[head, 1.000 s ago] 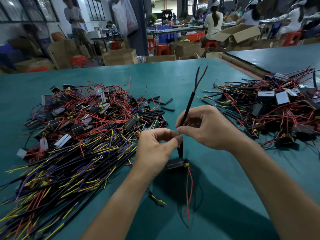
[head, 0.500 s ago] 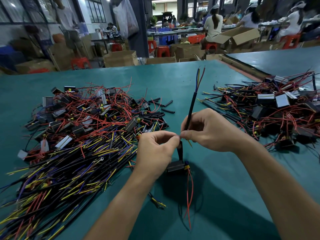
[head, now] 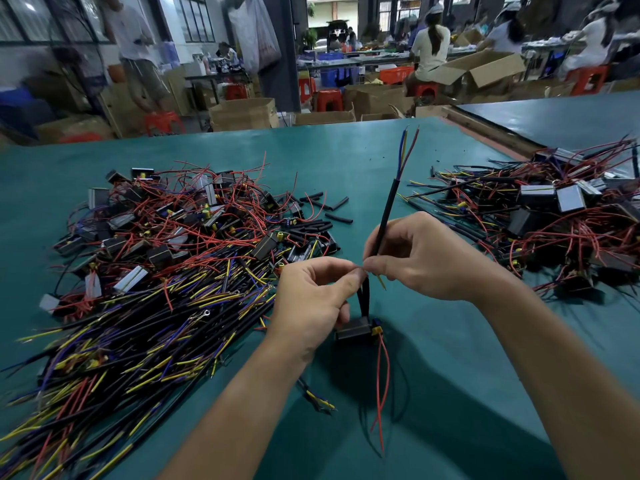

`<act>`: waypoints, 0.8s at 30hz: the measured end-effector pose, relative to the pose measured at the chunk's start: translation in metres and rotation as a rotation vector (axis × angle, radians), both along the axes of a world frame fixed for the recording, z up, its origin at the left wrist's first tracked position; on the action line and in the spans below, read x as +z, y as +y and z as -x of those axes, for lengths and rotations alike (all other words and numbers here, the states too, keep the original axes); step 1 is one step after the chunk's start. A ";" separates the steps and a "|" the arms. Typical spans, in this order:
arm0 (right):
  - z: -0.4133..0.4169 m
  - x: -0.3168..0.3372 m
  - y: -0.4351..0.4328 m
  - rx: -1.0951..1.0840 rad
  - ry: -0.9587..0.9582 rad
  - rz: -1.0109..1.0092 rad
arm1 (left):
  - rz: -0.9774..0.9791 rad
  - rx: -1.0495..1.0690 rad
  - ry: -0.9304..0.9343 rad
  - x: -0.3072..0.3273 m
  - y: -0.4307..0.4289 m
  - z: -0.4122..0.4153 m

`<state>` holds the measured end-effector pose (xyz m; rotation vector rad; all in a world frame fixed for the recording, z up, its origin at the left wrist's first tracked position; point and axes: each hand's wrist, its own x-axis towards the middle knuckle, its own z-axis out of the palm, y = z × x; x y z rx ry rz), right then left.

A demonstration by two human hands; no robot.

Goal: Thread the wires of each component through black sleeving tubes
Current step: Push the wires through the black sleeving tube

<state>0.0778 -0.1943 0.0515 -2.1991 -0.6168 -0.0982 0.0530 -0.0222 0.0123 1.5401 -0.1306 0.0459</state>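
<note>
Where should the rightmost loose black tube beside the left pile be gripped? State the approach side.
Probably pinch the loose black tube at its middle, coming from above, fingers across its narrow width. It lies flat on the table, apart from the left pile, so both long sides look free.

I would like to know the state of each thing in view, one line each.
Sleeving tube: upright, wires threaded, tips out on top.
Right hand: grips the sleeving tube.
Left hand: pinches the wires under the tube.
Component: held below the hands.
Red wires: unsleeved, trailing loose.
Loose tubes: lying on the table.
</note>
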 end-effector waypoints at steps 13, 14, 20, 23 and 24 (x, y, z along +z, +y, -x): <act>-0.003 -0.003 0.003 -0.022 0.037 -0.089 | -0.234 0.159 -0.299 -0.004 -0.005 0.001; -0.004 -0.003 0.002 -0.024 0.036 -0.090 | -0.157 0.120 -0.210 -0.003 -0.005 0.000; -0.002 -0.001 0.002 0.013 0.036 -0.092 | 0.120 -0.048 0.151 0.006 -0.003 -0.001; 0.001 0.001 0.003 0.057 0.045 -0.097 | 0.100 -0.122 0.196 0.007 -0.001 0.000; 0.001 0.002 0.003 0.069 0.050 -0.099 | 0.083 -0.129 0.196 0.007 -0.001 0.000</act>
